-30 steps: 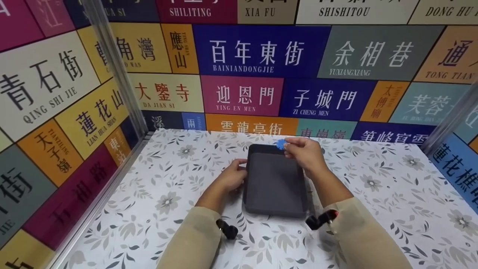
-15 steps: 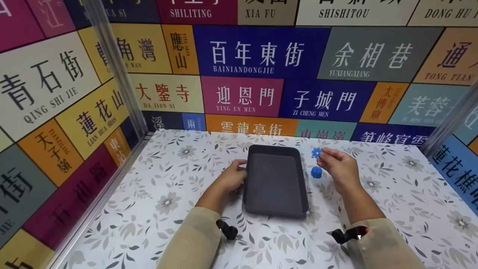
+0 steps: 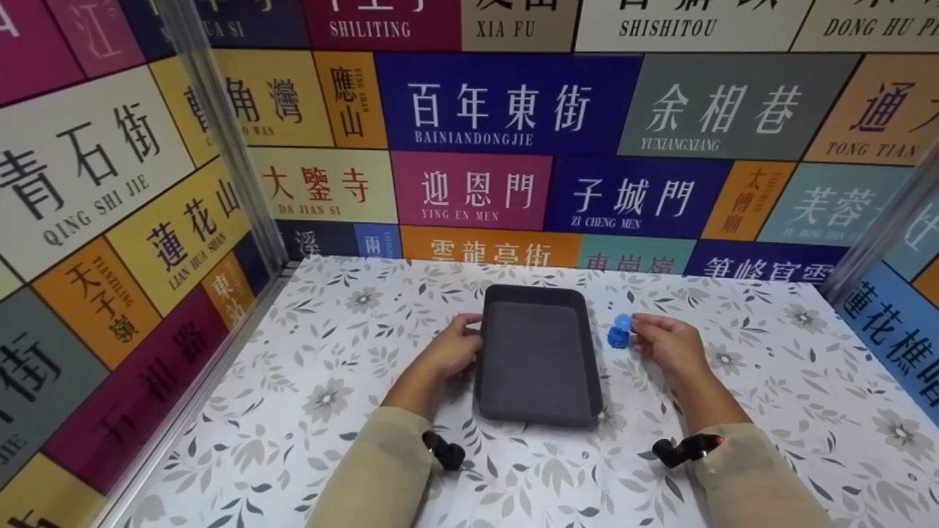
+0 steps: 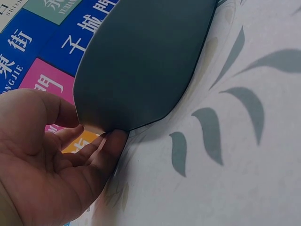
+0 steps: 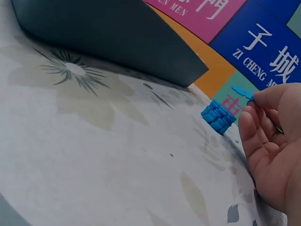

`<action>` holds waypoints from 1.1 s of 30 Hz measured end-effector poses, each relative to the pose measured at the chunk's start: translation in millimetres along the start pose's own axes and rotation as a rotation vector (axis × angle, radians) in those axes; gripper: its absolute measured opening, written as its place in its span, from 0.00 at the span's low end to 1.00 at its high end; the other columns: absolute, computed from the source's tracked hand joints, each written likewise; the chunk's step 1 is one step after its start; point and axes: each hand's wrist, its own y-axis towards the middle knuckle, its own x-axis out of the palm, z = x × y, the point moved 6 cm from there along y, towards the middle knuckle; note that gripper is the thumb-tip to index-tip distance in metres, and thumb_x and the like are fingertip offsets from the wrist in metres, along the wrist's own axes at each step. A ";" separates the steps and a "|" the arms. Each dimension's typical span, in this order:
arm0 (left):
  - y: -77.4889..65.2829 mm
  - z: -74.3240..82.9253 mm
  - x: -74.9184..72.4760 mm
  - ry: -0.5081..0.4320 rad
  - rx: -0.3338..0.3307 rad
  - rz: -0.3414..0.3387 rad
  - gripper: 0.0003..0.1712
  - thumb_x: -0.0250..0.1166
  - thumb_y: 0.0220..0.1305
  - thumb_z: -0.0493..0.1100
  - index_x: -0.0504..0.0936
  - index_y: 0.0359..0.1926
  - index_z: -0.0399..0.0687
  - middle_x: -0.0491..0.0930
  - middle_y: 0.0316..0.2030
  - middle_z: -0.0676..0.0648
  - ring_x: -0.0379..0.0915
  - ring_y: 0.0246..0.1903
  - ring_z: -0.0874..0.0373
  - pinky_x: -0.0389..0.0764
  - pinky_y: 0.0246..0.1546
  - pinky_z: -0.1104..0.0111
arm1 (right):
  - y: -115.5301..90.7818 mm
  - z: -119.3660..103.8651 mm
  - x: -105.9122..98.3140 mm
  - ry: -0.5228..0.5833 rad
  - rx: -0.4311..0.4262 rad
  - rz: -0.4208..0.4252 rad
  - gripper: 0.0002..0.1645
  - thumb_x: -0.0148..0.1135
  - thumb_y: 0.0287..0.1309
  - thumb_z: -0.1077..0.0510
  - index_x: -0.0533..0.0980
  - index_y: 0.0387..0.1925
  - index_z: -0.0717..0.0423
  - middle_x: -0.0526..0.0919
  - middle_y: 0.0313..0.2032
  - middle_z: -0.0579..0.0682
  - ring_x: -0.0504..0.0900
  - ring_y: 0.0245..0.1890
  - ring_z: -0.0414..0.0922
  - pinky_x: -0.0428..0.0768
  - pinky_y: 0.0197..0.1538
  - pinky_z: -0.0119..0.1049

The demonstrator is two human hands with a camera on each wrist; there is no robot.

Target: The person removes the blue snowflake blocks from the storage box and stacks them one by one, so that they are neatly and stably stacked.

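A dark grey rectangular tray (image 3: 539, 359) lies on the table, and no pieces show in it. My left hand (image 3: 456, 348) holds its left side; in the left wrist view, thumb and fingers grip the tray wall (image 4: 141, 70) near its lower edge. To the right of the tray, my right hand (image 3: 669, 343) pinches a flat blue notched disc (image 3: 623, 322) between thumb and fingertips. Just below that disc stands a short stack of similar blue discs (image 3: 618, 338). In the right wrist view the held disc (image 5: 241, 92) is tilted above the stack (image 5: 218, 117), with a gap between them.
The table (image 3: 337, 455) has a white cloth with grey flowers and leaves. Panels with coloured sign lettering (image 3: 513, 110) rise behind it and at both sides. A clear upright edge strip (image 3: 242, 147) runs along the left corner.
My right hand has moved from the tray's far edge rightward, then down toward the stack, with a blue disc pinched throughout. The stack has come into view. My left hand stays at the tray.
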 end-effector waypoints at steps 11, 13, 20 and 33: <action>1.5 0.8 0.7 0.030 -0.027 0.006 0.37 0.54 0.67 0.41 0.69 0.78 0.55 0.81 0.65 0.42 0.79 0.34 0.54 0.75 0.26 0.67 | -0.7 1.8 -1.1 -0.169 -0.017 0.019 0.27 0.70 0.70 0.51 0.81 0.65 0.60 0.88 0.33 0.36 0.83 0.34 0.36 0.83 0.39 0.29; 1.4 0.7 0.9 0.021 -0.026 0.007 0.37 0.54 0.66 0.40 0.70 0.78 0.55 0.81 0.66 0.41 0.79 0.34 0.54 0.75 0.26 0.67 | -0.9 2.3 -1.1 -0.189 -0.021 0.026 0.27 0.71 0.70 0.51 0.82 0.64 0.60 0.88 0.33 0.36 0.83 0.34 0.35 0.83 0.39 0.29; 0.7 0.9 1.3 0.009 -0.007 0.001 0.38 0.55 0.65 0.40 0.69 0.78 0.52 0.81 0.66 0.39 0.79 0.33 0.54 0.75 0.25 0.66 | 1.5 6.1 -2.3 -0.240 -0.029 0.057 0.25 0.71 0.69 0.50 0.84 0.61 0.59 0.88 0.33 0.34 0.83 0.35 0.34 0.83 0.40 0.28; 0.7 0.8 0.8 0.032 0.006 0.011 0.38 0.55 0.65 0.40 0.69 0.78 0.51 0.81 0.66 0.40 0.79 0.37 0.54 0.75 0.28 0.67 | 2.9 7.9 -0.9 -0.288 -0.045 0.032 0.28 0.70 0.70 0.49 0.81 0.65 0.59 0.88 0.38 0.36 0.83 0.37 0.35 0.84 0.41 0.28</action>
